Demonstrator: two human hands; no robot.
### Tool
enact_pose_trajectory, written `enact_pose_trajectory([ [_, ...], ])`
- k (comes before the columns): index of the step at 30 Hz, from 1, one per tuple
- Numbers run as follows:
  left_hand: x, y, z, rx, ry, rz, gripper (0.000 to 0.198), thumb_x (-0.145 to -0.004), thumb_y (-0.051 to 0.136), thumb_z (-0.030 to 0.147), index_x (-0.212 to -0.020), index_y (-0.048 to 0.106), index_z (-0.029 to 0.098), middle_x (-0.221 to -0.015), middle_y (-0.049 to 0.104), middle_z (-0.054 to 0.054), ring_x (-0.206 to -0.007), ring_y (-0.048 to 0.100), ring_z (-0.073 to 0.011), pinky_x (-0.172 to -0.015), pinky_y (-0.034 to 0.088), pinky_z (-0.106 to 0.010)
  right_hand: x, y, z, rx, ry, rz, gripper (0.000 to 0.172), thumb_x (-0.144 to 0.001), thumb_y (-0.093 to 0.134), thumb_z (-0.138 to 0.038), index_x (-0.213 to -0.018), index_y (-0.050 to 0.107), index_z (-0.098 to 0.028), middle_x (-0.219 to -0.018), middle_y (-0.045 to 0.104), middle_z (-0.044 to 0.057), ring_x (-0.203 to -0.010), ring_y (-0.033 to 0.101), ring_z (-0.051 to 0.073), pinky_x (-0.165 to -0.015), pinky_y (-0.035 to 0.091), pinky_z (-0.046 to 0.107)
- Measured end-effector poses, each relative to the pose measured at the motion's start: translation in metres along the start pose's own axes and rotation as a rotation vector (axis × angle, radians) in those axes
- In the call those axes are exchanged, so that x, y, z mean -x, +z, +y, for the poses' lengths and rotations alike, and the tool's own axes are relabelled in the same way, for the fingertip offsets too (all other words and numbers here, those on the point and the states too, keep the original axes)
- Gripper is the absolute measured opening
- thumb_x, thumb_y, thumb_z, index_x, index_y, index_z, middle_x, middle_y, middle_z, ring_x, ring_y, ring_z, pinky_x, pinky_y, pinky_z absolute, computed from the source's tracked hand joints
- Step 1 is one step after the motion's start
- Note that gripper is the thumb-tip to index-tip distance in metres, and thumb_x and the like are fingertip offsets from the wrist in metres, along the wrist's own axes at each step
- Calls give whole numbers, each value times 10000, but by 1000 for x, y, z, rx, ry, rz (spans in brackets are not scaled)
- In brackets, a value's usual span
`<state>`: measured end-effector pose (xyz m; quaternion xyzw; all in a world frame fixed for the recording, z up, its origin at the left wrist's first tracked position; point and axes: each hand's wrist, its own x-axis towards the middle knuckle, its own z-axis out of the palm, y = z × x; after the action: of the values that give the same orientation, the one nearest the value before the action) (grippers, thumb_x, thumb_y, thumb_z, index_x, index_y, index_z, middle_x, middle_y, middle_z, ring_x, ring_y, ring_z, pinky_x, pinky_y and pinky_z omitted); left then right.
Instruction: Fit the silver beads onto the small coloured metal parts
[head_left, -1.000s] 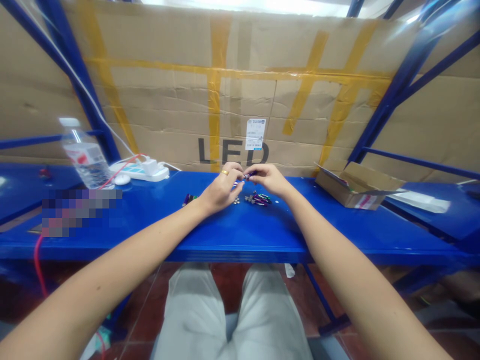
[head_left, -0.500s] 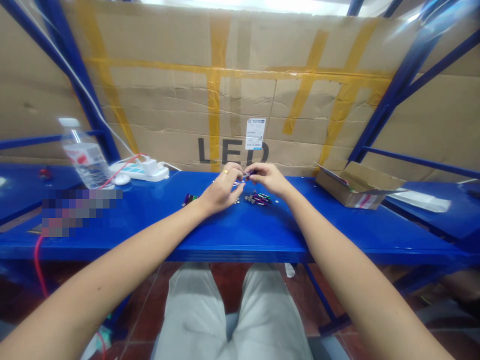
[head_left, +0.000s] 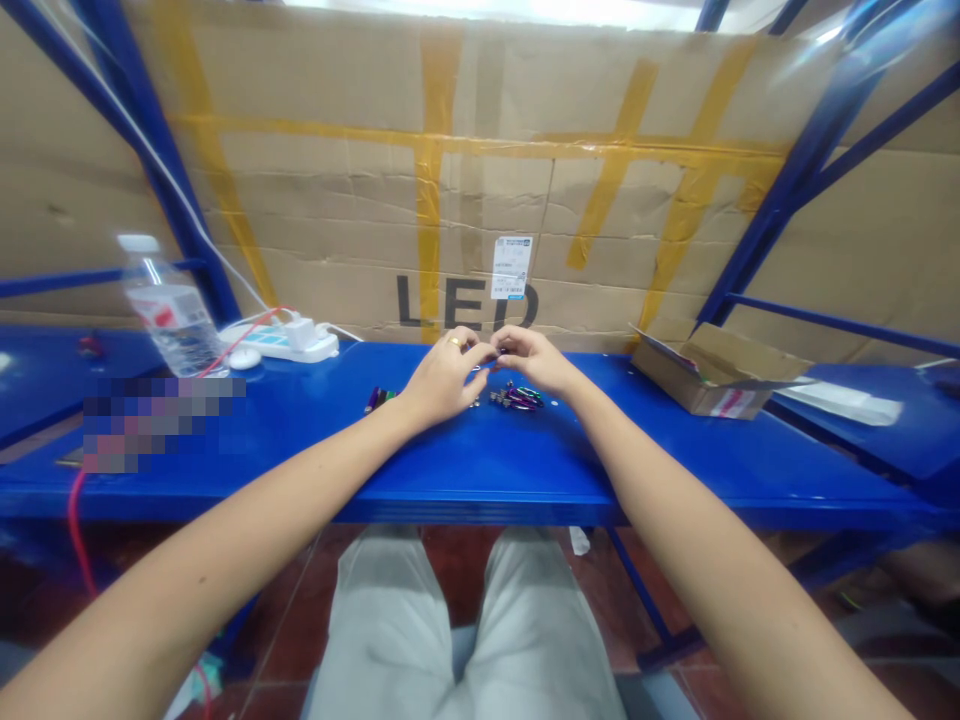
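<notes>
My left hand (head_left: 450,375), a gold ring on one finger, is bent over the table with its fingertips meeting those of my right hand (head_left: 534,358). The right fingers pinch a small dark, purplish piece (head_left: 502,351), mostly covered by fingers. Whatever the left fingertips grip is too small and hidden to name. Just below the right hand lies a pile of small shiny metallic pieces (head_left: 517,398) in purple, green and silver. Beside the left wrist are slim coloured pieces (head_left: 381,399), partly hidden by it. A few tiny silver bits (head_left: 475,403) show under the left hand.
The blue table (head_left: 480,470) backs onto a large taped cardboard sheet (head_left: 337,230). On the left stand a water bottle (head_left: 174,315) and a white power strip (head_left: 289,343) with cords. An open cardboard box (head_left: 712,370) sits at the right.
The fingertips of both hands have drawn closer together, covering more of the small piece between them. The piles and other things on the table have stayed in place.
</notes>
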<state>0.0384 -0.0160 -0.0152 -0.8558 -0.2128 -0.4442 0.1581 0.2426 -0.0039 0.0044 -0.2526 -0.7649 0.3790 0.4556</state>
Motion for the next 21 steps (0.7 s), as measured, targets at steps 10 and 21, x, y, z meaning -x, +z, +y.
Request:
enact_pose_trajectory([
  [10,2,3,-7,55,-59,-90,157,-902,569,127,-989,676,201,-948,583,-66,-929,566,-215,-875,508,-386,-1,12,14,33,50,-66,269,-684,673,-167,-897,515,-212,-851,646,-4,-880,631,188,-804,476,316],
  [21,-1,-6,-14,143,-293,-35,97,-862,581,109,-922,559,182,-907,632,-42,-839,586,-175,-772,478,-299,-2,12,16,112,-42,21,231,-730,635,-156,-870,465,-227,-871,631,0,-1042,692,233,-879,482,342],
])
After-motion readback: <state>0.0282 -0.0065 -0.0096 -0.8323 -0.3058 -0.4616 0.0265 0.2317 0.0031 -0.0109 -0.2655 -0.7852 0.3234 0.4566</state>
